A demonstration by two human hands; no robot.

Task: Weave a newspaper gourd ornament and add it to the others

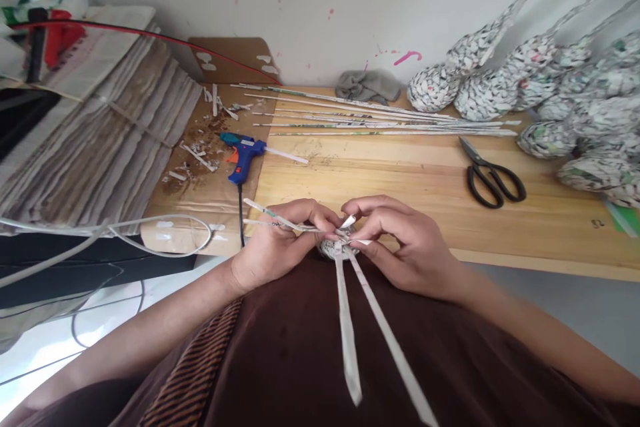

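Observation:
Between my two hands, at the table's front edge, is a small woven paper piece [327, 250], mostly covered by my fingers. My left hand [293, 233] pinches paper strips [267, 212] at its left side; two ends stick out to the left. My right hand [403, 243] is closed at the piece's right side, with thumb and fingertips on a short strip end [361, 241]. Two long flat paper strips [345, 327] hang from the piece over the brown garment toward me. How the strips cross under the fingertips is hidden.
A blue glue gun [245, 157] lies on scrap-strewn cardboard [200, 200] at left, beside stacked newspapers [95, 140]. Thin paper rods [380, 117] and a grey cloth [367, 85] lie at the back. Black-handled scissors [493, 177] are to the right, near several woven paper shapes [485, 93].

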